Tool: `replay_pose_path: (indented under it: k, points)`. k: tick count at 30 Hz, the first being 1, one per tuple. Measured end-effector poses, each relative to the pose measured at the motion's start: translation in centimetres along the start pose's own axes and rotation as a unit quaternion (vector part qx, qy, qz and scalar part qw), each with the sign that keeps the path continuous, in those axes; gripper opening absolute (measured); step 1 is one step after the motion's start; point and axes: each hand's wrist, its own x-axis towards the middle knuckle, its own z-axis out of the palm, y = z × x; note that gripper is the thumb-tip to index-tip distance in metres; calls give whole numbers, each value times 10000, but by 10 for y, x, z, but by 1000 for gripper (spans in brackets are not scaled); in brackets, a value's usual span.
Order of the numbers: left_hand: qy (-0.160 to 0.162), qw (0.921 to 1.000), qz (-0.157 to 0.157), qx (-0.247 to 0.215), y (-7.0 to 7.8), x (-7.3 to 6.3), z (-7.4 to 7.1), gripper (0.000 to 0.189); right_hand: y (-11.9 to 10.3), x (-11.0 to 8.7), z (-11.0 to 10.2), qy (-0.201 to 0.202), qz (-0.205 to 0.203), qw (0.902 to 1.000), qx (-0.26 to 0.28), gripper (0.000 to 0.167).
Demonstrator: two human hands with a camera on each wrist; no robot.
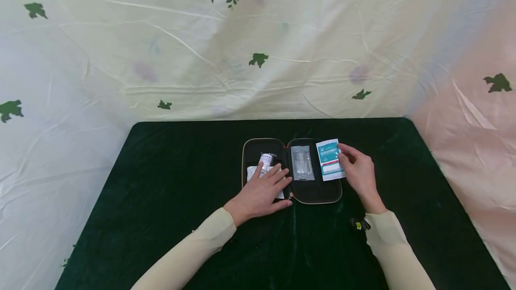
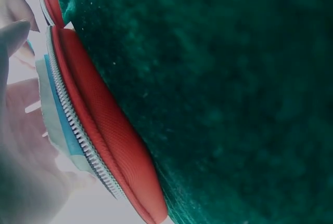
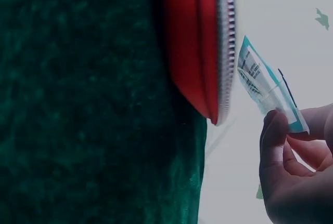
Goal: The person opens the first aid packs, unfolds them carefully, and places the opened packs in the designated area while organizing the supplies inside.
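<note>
A zippered case lies unfolded on the table, its black inside facing up and its red outer side seen in the left wrist view. My left hand rests with spread fingers over the case's left half, on white packets that it partly hides. Just beyond its fingertips sits a small white roll with print. Thumb and fingers of my right hand pinch a teal-and-white sachet by its right edge, over the right half. A clear wrapped packet lies in that half near the hinge.
Dark green velvety cloth covers the table. A pale curtain with green leaf and bird-like prints hangs behind and at both sides. Beside the right cuff is a small black object with a yellow-green mark.
</note>
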Motion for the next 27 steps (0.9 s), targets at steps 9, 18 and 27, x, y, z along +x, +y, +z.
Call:
replay_pose_path:
  k: [9,18,27]
  points:
    - [-78,10000,-5,47,0,0,1,71,3,8,15,124,-281,9989,-355,38]
    - [-123,9999,8,84,0,0,0,71,1,9,20,-8,-354,9985,-428,37]
    - [-168,9998,-15,109,0,0,-1,72,-2,8,24,-390,-251,9972,-581,46]
